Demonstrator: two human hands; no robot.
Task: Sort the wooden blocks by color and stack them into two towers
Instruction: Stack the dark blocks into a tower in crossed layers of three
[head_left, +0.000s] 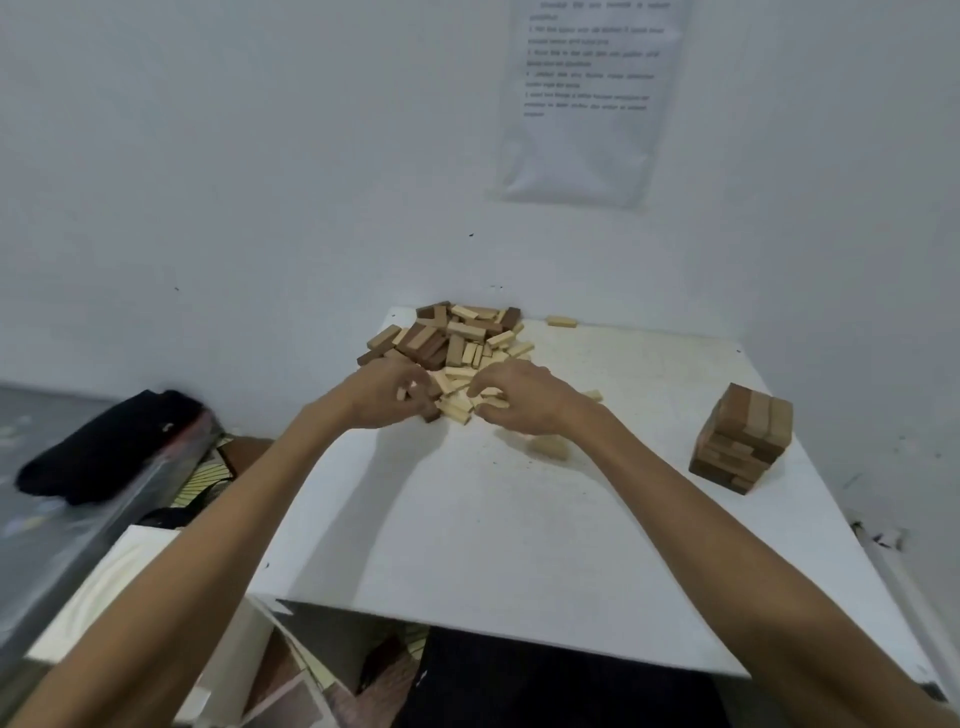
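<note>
A mixed pile of dark brown and pale wooden blocks (457, 338) lies at the far middle of the white table (519, 519). Both hands reach into its near edge. My left hand (387, 392) has curled fingers around a pale block, with a dark block just under it. My right hand (519, 397) has curled fingers among the pale blocks (457, 405); whether it grips one is unclear. A short tower of brown blocks (743, 441) stands at the right side of the table. One pale block (548, 447) lies blurred just right of my right wrist.
A single pale block (561, 322) lies by the wall at the table's far edge, another (592, 396) right of my hand. A black cloth (109, 447) sits on a surface to the left. A printed sheet (587, 98) hangs on the wall.
</note>
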